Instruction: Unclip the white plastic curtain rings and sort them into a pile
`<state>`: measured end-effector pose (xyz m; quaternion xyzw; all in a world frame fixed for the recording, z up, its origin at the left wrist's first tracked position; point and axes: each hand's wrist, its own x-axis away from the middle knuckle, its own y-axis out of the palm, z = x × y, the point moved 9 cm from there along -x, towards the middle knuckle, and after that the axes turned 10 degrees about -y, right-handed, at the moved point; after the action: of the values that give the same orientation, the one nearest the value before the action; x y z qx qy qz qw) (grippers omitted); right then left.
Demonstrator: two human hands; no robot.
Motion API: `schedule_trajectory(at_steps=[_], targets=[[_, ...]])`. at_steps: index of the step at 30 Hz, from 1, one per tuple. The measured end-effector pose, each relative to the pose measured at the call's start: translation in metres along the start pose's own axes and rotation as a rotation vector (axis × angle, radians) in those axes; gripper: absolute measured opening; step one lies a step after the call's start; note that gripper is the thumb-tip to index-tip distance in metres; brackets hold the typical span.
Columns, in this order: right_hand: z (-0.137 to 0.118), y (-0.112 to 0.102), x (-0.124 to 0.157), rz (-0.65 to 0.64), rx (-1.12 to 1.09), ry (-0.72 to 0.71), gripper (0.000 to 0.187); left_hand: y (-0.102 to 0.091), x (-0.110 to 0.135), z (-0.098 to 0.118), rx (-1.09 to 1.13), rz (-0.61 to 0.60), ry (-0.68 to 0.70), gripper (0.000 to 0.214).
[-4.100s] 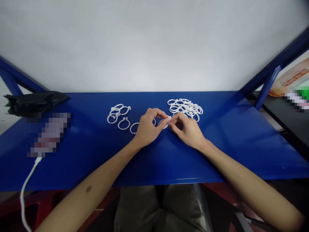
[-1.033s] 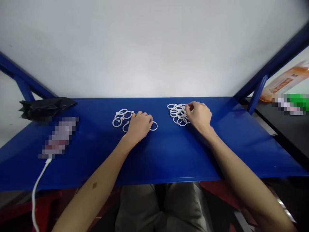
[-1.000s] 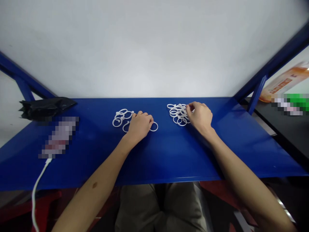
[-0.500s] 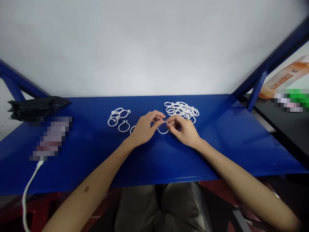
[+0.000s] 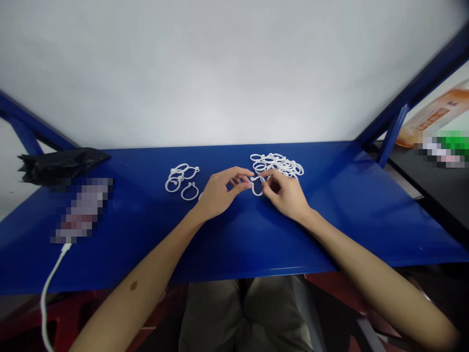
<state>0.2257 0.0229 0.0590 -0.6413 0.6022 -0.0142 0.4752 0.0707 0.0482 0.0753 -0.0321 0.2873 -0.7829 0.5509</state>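
A white plastic ring (image 5: 257,194) with a small knob at its opening is between my two hands, just above the blue tabletop. My left hand (image 5: 225,189) has its thumb and fingertips closed at the ring's left side, by the knob. On the ring's right side, my right hand (image 5: 287,193) pinches it between thumb and index finger. Behind the right hand lies a pile of similar white rings (image 5: 276,161), partly covered by it. To the left, a smaller group of white rings (image 5: 179,171) lies loose, with a single ring (image 5: 189,191) nearer me; another is mostly hidden by my left hand.
On the blue table (image 5: 256,244), a blurred phone-like object (image 5: 84,208) with a white cable (image 5: 49,288) lies at the left. A black plastic bag (image 5: 62,164) is behind it. Blue frame bars (image 5: 392,134) rise at both sides, and an orange-white package (image 5: 436,115) is at far right.
The held ring has moved a little right and turned so that its knobbed opening shows at the top. My right hand has shifted right, closer over the pile.
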Motion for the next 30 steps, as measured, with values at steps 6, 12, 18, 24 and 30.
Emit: schedule_trajectory(at_steps=[6, 12, 18, 24, 30], targets=[[-0.004, 0.006, 0.0, -0.056, -0.006, -0.025, 0.012, 0.0, 0.0, 0.001, -0.097, 0.019, -0.032, 0.007], [-0.023, 0.005, 0.0, -0.068, 0.006, -0.158, 0.031, -0.001, -0.002, -0.015, -0.091, 0.028, -0.177, 0.011], [-0.022, 0.004, 0.001, -0.031, -0.046, -0.135, 0.018, 0.002, -0.002, -0.032, 0.094, -0.032, -0.329, 0.018], [-0.012, 0.006, 0.001, -0.034, -0.194, -0.003, 0.016, 0.004, -0.002, -0.032, 0.242, -0.082, -0.293, 0.024], [-0.003, 0.022, 0.006, -0.156, -0.363, 0.093, 0.016, 0.004, -0.002, -0.019, 0.031, -0.036, -0.156, 0.014]])
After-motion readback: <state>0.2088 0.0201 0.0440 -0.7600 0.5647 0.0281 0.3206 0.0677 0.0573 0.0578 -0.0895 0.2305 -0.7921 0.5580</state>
